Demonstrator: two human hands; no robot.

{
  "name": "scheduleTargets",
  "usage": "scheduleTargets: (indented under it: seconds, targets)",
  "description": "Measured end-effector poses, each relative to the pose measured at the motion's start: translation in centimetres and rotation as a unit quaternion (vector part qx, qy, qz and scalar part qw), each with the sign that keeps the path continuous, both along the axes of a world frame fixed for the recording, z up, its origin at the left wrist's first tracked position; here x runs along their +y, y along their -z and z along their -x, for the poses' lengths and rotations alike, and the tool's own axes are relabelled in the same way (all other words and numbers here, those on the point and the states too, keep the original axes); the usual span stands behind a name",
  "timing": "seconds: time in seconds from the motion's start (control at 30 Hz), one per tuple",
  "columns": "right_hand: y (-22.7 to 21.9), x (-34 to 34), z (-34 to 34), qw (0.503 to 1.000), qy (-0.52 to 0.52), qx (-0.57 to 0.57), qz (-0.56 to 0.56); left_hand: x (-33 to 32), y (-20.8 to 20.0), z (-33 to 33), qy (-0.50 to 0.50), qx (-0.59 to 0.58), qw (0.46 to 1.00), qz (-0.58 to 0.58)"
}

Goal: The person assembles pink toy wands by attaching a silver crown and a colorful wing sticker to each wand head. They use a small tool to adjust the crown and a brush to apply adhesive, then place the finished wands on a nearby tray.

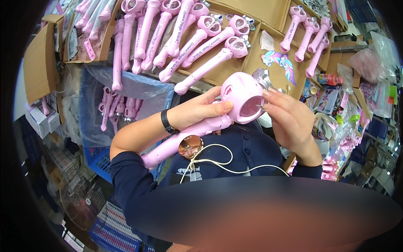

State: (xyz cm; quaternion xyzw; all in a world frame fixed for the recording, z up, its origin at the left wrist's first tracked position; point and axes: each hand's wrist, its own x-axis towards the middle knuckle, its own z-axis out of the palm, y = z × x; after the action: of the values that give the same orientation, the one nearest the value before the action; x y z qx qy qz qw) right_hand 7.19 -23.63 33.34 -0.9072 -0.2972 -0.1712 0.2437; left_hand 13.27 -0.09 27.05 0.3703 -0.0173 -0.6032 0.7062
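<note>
A pink toy wand [240,86] lies slantwise before my chest, its big round head up and to the right and its handle running down under my left forearm. My left hand [197,111] is closed round the neck, the thumb on the base of the head. At the head's round window, the fingers of my right hand [294,119] are bent together against the rim. A small shiny tip shows by these fingertips; what it belongs to is unclear. A silver faceted piece [262,77] sticks out from the far side of the head.
Several pink wands [205,63] lie along the cardboard trays ahead, with more wands [310,31] at the far right. A blue-purple winged ornament [280,63] rests in a tray. On the left stands a blue crate [94,147] holding wands. Plastic bags [369,63] crowd the right.
</note>
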Motion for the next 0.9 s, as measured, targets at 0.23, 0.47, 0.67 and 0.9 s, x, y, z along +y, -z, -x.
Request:
scheduleTargets:
  seconds: [0.23,0.47,0.67,0.9]
  targets:
    - [-0.92,0.07,0.2,0.993,-0.027,-0.031,0.108,-0.07,-0.01,0.27,-0.006,-0.002,1.0,0.001]
    - [-0.9,0.63,0.28,0.992,-0.019,-0.051,0.117,0.31,0.33,0.24,0.02,0.003,1.0,0.01]
    - [-0.52,0.77,0.31,0.993,-0.004,-0.054,0.109,0.23,0.36,0.13,0.022,0.001,1.0,0.006]
    - [0.06,0.67,0.41,0.994,0.003,-0.05,0.095,0.07,0.49,0.15,0.021,0.012,1.0,0.008]
